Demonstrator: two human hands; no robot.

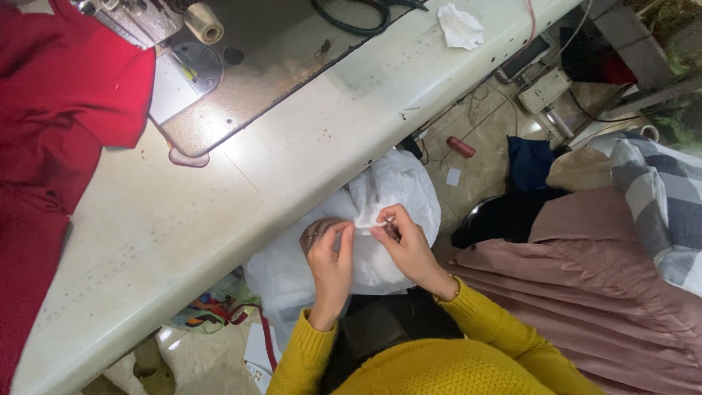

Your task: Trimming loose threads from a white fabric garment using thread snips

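A bundle of white fabric (395, 192) lies in my lap below the table's edge. My left hand (327, 257), with rings on its fingers, pinches a small fold of that fabric. My right hand (406, 241) pinches the same fold from the other side, with something small and thin between its fingers that I cannot make out. Both hands meet at the fold (364, 224). My sleeves are mustard yellow knit.
The white sewing table (219, 197) runs diagonally, with the sewing machine's bed (248, 73) and a thread cone (203, 23) at the top. Red cloth (51, 110) covers the left. A crumpled white scrap (461, 26) lies far right. Pink and checked fabrics (621, 241) pile on the floor.
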